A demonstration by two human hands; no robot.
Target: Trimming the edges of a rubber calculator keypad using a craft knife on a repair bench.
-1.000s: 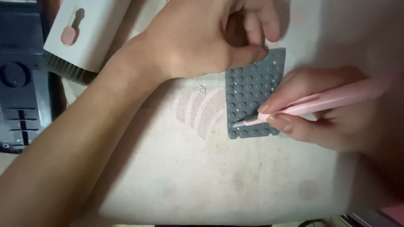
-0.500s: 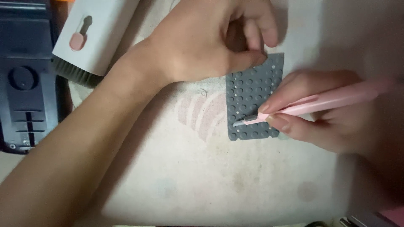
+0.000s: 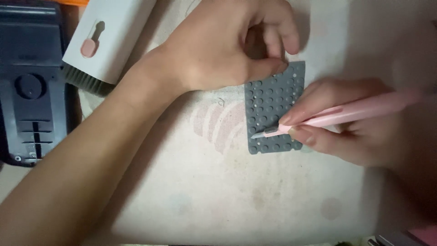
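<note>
A pale, stained work surface (image 3: 218, 196) is filling most of the view, with soft light lying evenly over it. Left of the surface a dark blue-black plastic device (image 3: 29, 86) is sitting, and just beside it a white box (image 3: 111, 36) is lying at the surface's upper-left edge.

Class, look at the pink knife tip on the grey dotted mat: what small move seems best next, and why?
Probably draw the pink craft knife a little further along the row. Its tip rests on the grey mat, the right hand grips it like a pen, and the left hand pins the mat's top edge.
</note>
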